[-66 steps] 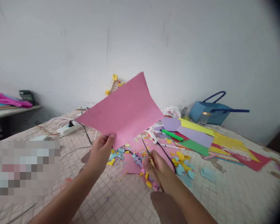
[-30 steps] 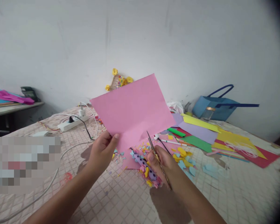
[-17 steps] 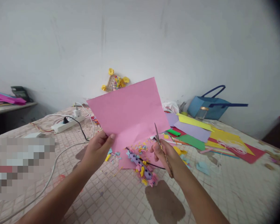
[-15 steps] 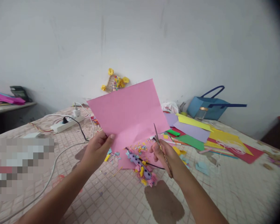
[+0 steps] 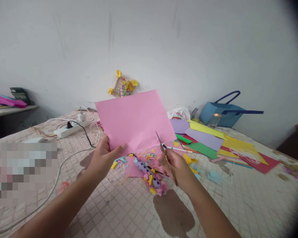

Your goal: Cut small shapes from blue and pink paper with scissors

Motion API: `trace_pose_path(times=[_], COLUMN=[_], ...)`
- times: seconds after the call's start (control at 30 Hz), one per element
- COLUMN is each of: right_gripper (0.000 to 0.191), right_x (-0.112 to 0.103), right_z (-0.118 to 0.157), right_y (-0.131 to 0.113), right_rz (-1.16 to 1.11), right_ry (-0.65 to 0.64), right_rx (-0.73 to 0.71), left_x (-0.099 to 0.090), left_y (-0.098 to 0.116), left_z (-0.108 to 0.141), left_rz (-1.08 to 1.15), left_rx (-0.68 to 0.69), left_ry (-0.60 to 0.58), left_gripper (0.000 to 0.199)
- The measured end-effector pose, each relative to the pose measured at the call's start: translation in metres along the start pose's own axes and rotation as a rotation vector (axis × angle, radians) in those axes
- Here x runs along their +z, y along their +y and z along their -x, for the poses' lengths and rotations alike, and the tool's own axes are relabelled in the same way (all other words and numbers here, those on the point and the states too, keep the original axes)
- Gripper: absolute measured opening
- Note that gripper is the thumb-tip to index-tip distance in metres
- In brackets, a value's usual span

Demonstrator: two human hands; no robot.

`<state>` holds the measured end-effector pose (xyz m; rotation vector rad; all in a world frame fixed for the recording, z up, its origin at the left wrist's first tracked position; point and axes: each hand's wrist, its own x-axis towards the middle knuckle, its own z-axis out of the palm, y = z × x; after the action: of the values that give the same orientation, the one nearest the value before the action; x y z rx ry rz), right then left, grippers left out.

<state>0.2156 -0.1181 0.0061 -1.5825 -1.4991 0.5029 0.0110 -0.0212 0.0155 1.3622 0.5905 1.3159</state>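
Observation:
A large sheet of pink paper (image 5: 135,120) is held up by its lower left corner in my left hand (image 5: 106,157), thumb in front and fingers behind. My right hand (image 5: 175,167) grips a pair of scissors (image 5: 162,145), whose blades look closed and point up in front of the sheet's lower right part. Below the sheet lies a purple dotted paper tube (image 5: 149,172) trimmed with pink, yellow and blue paper bits. Another piece of pink paper (image 5: 131,168) rests under it, with small paper scraps (image 5: 149,154) around.
Coloured paper sheets (image 5: 208,140) and a green marker (image 5: 183,138) lie to the right. A blue bag (image 5: 220,114) and a glass jar (image 5: 215,120) stand behind them. On the left are a power strip (image 5: 71,129) and a white cable (image 5: 61,173). A flower-trimmed basket (image 5: 121,86) is against the wall.
The pink sheet's right side has come down and left, so the sheet sits more level. My right hand has moved slightly left with the scissors. The left hand keeps its grip.

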Motion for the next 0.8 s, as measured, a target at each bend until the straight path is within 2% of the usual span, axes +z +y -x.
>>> trace_pose_path(times=[0.3,0.5,0.8], right_gripper=[0.044,0.044,0.046], right_x=[0.000,0.001,0.000], right_z=[0.001,0.004,0.004], right_y=[-0.008,-0.006,-0.008], right_rz=[-0.057,0.059,0.048], right_ry=[-0.035,0.066,0.045], right_rx=[0.039,-0.008,0.011], left_x=[0.009,0.013,0.012], left_y=[0.007,0.008,0.006], left_z=[0.005,0.008,0.009], left_rz=[-0.013,-0.009,-0.062], left_rx=[-0.046,-0.061,-0.059], left_ry=[0.009,0.017,-0.002], left_gripper=[0.041,0.043,0.039])
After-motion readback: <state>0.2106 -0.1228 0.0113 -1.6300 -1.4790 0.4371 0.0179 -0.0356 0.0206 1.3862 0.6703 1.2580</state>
